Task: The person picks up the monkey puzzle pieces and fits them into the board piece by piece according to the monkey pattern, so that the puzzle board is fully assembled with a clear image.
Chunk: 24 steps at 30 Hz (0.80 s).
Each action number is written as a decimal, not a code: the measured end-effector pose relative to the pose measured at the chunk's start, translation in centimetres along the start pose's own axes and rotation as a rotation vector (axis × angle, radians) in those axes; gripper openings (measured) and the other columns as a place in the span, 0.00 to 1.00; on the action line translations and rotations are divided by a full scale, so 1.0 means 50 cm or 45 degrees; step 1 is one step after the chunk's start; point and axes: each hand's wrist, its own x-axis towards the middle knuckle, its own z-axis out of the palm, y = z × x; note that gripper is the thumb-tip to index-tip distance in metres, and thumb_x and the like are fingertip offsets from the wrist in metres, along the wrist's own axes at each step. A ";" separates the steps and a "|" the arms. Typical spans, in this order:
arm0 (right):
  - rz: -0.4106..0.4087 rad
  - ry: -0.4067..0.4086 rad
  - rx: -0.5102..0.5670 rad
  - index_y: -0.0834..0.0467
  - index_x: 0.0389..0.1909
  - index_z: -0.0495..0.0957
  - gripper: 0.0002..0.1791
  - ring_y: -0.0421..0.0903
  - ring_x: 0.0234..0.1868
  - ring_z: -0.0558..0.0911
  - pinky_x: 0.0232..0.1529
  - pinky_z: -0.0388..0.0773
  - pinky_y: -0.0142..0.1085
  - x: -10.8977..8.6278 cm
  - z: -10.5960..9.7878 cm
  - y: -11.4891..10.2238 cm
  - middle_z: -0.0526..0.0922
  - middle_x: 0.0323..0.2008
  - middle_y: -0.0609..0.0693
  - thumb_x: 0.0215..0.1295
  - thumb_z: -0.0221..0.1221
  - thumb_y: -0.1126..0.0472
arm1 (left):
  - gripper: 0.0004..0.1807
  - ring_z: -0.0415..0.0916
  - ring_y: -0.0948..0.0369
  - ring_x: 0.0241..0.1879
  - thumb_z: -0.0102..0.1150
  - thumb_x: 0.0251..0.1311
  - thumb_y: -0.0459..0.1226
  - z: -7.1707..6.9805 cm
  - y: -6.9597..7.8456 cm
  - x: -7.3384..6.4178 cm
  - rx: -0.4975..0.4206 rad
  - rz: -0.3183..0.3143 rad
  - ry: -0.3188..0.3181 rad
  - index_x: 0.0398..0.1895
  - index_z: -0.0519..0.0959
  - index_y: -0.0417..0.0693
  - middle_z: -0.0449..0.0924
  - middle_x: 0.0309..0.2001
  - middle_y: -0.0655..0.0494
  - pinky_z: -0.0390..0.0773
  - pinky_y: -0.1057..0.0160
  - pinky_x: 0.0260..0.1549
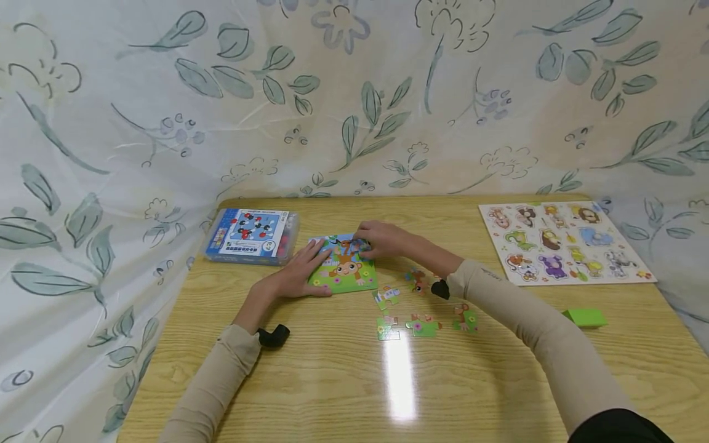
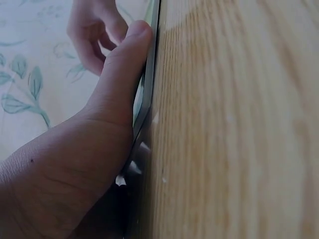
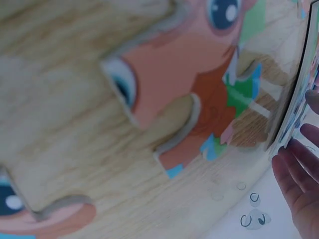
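My left hand (image 1: 297, 271) rests on the left side of a monkey jigsaw puzzle board (image 1: 349, 280), its fingers spread over the picture and its thumb along the near edge. In the left wrist view the left thumb (image 2: 124, 64) lies against the board's edge. My right hand (image 1: 384, 239) is at the board's far right corner, fingertips touching it. In the right wrist view its fingers (image 3: 294, 167) reach the board's rim; whether they pinch a piece is hidden. Loose puzzle pieces (image 1: 423, 325) lie on the table right of and in front of the board, one (image 1: 416, 280) beside the right forearm.
A clear plastic case with a molecule-model label (image 1: 253, 234) stands at the back left. An animal puzzle board (image 1: 559, 243) lies at the back right, a green block (image 1: 586, 317) in front of it. A floral cloth (image 1: 354, 92) hangs behind the wooden table (image 1: 310, 381).
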 end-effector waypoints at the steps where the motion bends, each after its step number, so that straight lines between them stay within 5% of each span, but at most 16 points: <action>1: 0.002 -0.003 -0.014 0.58 0.59 0.76 0.24 0.48 0.46 0.78 0.43 0.78 0.40 0.001 0.001 0.000 0.77 0.52 0.55 0.65 0.62 0.51 | 0.54 0.29 0.42 0.78 0.63 0.57 0.56 0.000 -0.001 0.000 -0.001 -0.001 -0.001 0.79 0.44 0.51 0.32 0.79 0.46 0.41 0.37 0.73; 24: 0.029 -0.015 -0.087 0.56 0.55 0.78 0.21 0.48 0.47 0.78 0.42 0.79 0.39 0.007 0.007 -0.003 0.77 0.52 0.54 0.66 0.61 0.50 | 0.54 0.26 0.43 0.78 0.62 0.59 0.56 -0.001 0.000 0.001 0.020 0.001 -0.043 0.79 0.41 0.51 0.29 0.79 0.46 0.40 0.36 0.73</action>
